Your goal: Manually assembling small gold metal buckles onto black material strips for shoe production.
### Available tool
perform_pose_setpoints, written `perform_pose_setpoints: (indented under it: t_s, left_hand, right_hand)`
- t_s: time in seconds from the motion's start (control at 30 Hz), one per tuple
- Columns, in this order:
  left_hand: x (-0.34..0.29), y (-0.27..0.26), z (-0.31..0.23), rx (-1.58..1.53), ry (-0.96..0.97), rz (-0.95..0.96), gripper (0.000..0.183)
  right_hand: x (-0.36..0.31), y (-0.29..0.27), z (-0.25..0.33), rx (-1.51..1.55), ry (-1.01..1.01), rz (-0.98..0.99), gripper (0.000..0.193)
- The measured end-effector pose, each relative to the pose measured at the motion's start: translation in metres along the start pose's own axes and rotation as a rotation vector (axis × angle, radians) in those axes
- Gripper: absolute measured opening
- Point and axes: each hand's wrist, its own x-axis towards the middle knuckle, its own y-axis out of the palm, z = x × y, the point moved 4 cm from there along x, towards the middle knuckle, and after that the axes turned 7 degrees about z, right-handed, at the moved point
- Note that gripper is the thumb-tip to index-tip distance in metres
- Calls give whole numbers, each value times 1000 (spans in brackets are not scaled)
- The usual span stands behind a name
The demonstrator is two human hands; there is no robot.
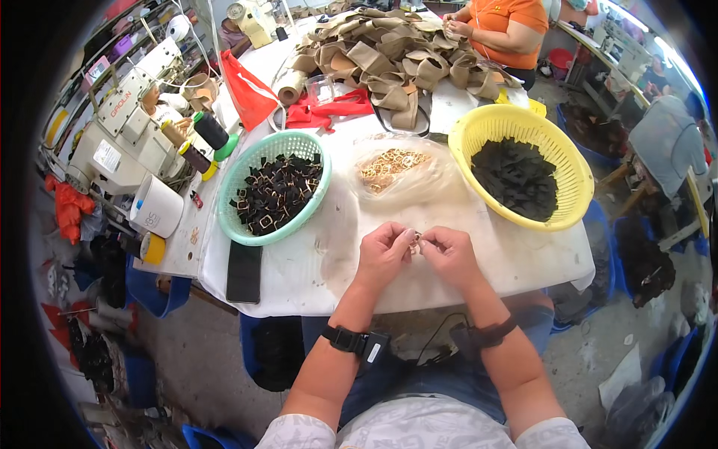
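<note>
Close together above the white tabletop, my left hand (pixel 384 253) and my right hand (pixel 449 254) pinch a small gold-coloured metal buckle (pixel 415 241) between their fingertips. The fingers partly cover it. Just beyond lies a clear plastic bag (pixel 441 176) with loose gold buckles (pixel 390 168) in it. To the left, a mint-green plastic basket (pixel 224 196) contains black fabric tabs fitted with gold buckles (pixel 277 193). At the right, a yellow plastic basket (pixel 574 183) contains plain black fabric pieces (pixel 516 179).
A dark phone (pixel 244 273) lies near the table's front left edge. Behind are red cloth (pixel 329 108) and a heap of brown fabric pieces (pixel 389 56). Sewing machines (pixel 123 135) and thread spools (pixel 211 131) stand left. A person in orange (pixel 508 34) works across the table.
</note>
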Motion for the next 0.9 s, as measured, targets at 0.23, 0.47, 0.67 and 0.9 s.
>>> perform_pose_setpoints:
  t_s: [0.23, 0.47, 0.67, 0.9]
  left_hand:
    - [-2, 10, -4, -66, -25, 27, 10]
    - [-1, 6, 2, -56, 4, 44, 8]
    - [-2, 5, -2, 14, 31, 28, 7]
    - [-1, 1, -4, 5, -5, -52, 9]
  right_hand:
    - [-2, -10, 3, 102, 78, -126, 10]
    - [-2, -7, 2, 26, 67, -94, 9]
    - [0, -2, 3, 39, 23, -84, 8]
    - [-1, -2, 12, -34, -78, -195, 7]
